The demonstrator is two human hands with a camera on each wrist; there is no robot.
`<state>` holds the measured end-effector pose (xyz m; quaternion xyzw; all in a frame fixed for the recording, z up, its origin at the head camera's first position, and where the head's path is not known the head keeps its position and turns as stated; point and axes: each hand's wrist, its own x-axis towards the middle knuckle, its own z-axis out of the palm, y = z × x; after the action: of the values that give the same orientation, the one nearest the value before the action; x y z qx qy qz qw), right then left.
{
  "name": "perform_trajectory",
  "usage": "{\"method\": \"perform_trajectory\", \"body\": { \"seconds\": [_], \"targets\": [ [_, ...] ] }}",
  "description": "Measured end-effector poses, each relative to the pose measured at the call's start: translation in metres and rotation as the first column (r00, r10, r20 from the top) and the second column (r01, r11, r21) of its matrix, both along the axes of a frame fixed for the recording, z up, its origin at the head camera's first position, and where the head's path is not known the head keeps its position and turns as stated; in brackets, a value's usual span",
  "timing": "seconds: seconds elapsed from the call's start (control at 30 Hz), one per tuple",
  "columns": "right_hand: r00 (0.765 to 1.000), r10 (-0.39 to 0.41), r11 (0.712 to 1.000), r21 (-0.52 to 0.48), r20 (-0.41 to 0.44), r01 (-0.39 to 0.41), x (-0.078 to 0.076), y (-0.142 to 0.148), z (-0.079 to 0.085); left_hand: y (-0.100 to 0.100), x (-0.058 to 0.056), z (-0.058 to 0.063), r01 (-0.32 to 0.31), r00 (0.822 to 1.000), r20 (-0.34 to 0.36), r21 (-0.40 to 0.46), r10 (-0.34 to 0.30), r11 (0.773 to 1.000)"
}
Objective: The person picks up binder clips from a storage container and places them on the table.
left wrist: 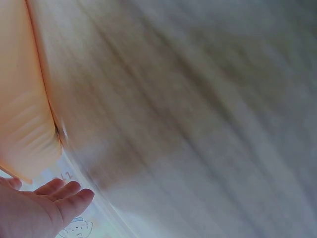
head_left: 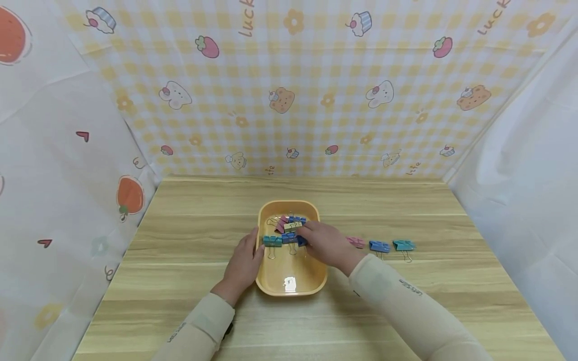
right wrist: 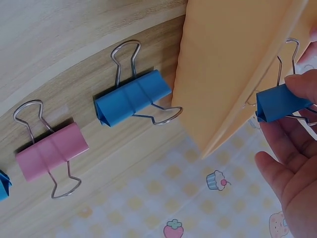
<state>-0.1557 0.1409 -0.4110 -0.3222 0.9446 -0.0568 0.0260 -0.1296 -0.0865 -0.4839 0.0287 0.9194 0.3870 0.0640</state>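
A yellow-orange tray (head_left: 291, 292) holds several binder clips, among them a teal binder clip (head_left: 272, 241) and a pale yellow binder clip (head_left: 293, 227). My left hand (head_left: 244, 260) rests against the tray's left side. Its thumb lies at the rim and the other fingers stretch along the outside, as the left wrist view also shows. My right hand (head_left: 329, 243) reaches over the right rim. In the right wrist view it pinches a blue binder clip (right wrist: 277, 103) between thumb and fingers, with the wire handles sticking out.
Right of the tray, a pink binder clip (head_left: 355, 242), a blue binder clip (head_left: 379, 246) and another teal binder clip (head_left: 404, 245) lie in a row on the wooden table (head_left: 203, 200). Another blue binder clip (right wrist: 132, 98) lies nearest the tray. A patterned cloth (head_left: 289, 135) hangs behind.
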Motion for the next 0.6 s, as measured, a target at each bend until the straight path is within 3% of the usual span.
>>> {"method": "perform_trajectory", "body": {
  "seconds": [0.6],
  "targets": [
    [0.998,-0.065,0.997,-0.049,-0.009,0.064,0.0,0.021,0.006,0.0,-0.001,-0.003,-0.004,1.0,0.008,0.003,0.004,1.0]
  ]
}}
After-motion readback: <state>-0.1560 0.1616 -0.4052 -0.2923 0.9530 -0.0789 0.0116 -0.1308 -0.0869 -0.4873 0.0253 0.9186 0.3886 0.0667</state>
